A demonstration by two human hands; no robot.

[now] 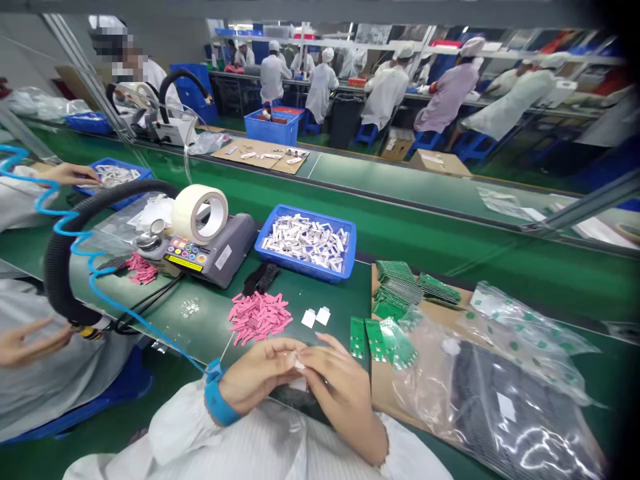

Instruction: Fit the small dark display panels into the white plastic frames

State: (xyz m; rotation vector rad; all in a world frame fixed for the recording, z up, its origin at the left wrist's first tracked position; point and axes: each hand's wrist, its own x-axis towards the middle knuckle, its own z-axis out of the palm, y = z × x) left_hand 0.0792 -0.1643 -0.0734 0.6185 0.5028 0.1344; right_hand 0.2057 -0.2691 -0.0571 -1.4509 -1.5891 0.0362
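White smock sleeves (200, 433) end in 2 hands close together above the green bench (340, 313). Fingertips (307, 347) of the left hand (255, 373) and right hand (335, 383) pinch a small white piece (299, 363) between them. Just ahead lie loose pink strips (257, 317). Beyond, a blue plastic tray (305, 243) holds heaped white parts (305, 241), and a clear plastic bag (500, 373) lies right, holding dark sheets (510, 413).

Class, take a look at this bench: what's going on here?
The person's left hand and right hand pinch a small white piece over a green bench. Pink strips, two white squares, green circuit boards and a blue tray of white pieces lie nearby. A co-worker's hand rests at another blue tray.
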